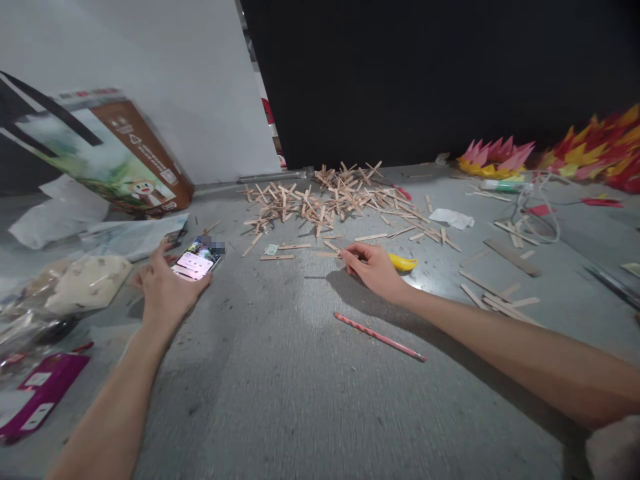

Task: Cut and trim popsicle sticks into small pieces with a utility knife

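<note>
My left hand (pixel 163 287) grips a phone (pixel 197 259) with a lit screen, held just above the grey floor at the left. My right hand (pixel 373 267) rests on the floor near the middle, its fingers curled around a yellow tool (pixel 403 263), fingertips touching a loose wooden stick (pixel 333 248). Behind both hands lies a heap of crossed wooden sticks (pixel 330 197). A pink striped pencil (pixel 380 337) lies on the floor in front of my right forearm.
A tilted cardboard box (pixel 115 153) and plastic bags (pixel 65 287) crowd the left. A purple packet (pixel 37 393) lies at the near left. Loose sticks (pixel 495 293), a white cable (pixel 543 207) and red-yellow paper flowers (pixel 590 150) are at the right. A black wall stands behind.
</note>
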The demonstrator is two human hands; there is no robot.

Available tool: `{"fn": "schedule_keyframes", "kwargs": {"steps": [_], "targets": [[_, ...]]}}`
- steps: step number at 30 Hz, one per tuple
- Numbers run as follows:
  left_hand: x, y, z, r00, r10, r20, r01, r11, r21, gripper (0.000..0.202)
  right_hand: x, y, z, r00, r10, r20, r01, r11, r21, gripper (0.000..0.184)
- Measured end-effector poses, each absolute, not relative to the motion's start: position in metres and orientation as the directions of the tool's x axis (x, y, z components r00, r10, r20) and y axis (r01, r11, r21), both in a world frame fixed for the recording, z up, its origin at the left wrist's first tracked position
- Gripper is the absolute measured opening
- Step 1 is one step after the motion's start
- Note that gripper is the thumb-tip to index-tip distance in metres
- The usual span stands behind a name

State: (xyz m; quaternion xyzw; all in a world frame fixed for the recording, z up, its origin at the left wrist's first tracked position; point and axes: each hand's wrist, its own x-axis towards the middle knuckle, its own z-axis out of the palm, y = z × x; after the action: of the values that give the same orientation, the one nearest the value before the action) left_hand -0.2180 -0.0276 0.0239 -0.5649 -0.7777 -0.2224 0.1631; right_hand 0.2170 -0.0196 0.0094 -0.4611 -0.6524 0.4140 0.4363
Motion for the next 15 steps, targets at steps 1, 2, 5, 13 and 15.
{"fn": "schedule_keyframes", "kwargs": {"steps": [1,2,5,13,15], "targets": [[-0.218,-0.028,0.024,-0.316,0.809,0.495,0.949,0.271,0.162,0.106,0.217,-0.019,0.009,-0.195,0.962,0.190,0.239,0.235,-0.942,0.042],[-0.218,-0.028,0.025,-0.322,0.811,0.488,0.947,0.279,0.162,0.105,0.217,-0.019,0.009,-0.196,0.961,0.193,0.238,0.238,-0.942,0.042],[-0.218,-0.028,0.026,-0.336,0.813,0.476,0.942,0.294,0.162,0.105,0.218,-0.019,0.008,-0.197,0.960,0.199,0.243,0.244,-0.939,0.042],[-0.219,-0.025,0.033,-0.450,0.823,0.346,0.884,0.356,0.304,0.107,0.218,-0.020,0.010,-0.199,0.961,0.194,0.240,0.239,-0.941,0.040],[-0.222,-0.025,0.035,-0.482,0.828,0.286,0.862,0.388,0.327,0.113,0.218,-0.020,0.009,-0.196,0.962,0.191,0.240,0.236,-0.941,0.041]]}}
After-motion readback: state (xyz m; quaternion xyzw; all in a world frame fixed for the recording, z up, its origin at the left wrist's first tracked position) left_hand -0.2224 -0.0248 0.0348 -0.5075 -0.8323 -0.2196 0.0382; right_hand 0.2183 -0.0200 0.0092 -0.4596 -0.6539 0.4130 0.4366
